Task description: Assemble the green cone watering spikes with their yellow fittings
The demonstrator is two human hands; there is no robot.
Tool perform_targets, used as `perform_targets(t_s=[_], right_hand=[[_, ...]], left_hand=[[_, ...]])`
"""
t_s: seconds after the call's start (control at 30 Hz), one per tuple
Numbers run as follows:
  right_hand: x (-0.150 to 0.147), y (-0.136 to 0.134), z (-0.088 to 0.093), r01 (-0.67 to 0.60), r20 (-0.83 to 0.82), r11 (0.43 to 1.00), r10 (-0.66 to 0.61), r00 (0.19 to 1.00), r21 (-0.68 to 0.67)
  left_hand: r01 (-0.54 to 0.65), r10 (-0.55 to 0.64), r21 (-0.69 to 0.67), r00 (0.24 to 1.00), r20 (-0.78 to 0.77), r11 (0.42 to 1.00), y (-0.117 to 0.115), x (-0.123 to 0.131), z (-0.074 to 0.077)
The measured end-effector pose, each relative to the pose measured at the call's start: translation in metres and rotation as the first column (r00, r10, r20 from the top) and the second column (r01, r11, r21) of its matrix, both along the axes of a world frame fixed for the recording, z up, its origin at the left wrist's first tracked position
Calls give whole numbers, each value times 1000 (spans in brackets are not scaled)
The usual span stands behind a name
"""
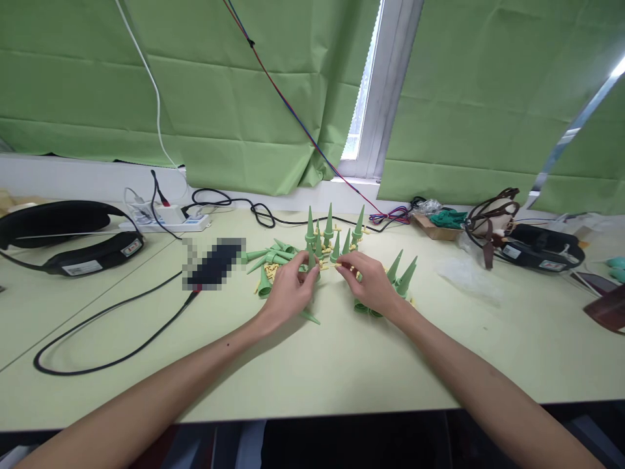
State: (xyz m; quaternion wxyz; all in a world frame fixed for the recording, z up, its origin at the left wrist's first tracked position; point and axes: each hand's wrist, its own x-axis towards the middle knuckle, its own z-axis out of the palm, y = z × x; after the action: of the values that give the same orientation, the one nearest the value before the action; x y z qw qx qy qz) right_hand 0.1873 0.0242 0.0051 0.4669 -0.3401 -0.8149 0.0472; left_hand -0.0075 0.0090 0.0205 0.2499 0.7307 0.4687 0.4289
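Note:
My left hand is closed in a pinch around a green plastic cone in the middle of the table. My right hand is also pinched, holding the end of a small yellow stick that meets the left hand's piece. Several upright green cones stand just behind my fingers. More cones lie on their sides to the left among small yellow pieces. Others stand to the right, partly hidden behind my right hand.
A pale green table carries a black cable, a blurred dark device, a white power strip, black headsets at left and right, and a cardboard tray. Green curtains hang behind.

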Motion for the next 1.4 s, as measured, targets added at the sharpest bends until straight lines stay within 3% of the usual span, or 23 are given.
perform_targets(t_s=[1.4], right_hand=[[-4,-6,5,-73,-34,996,72,997,-43]], left_hand=[[180,-174,-62,980,98,982,-3,0,-3]])
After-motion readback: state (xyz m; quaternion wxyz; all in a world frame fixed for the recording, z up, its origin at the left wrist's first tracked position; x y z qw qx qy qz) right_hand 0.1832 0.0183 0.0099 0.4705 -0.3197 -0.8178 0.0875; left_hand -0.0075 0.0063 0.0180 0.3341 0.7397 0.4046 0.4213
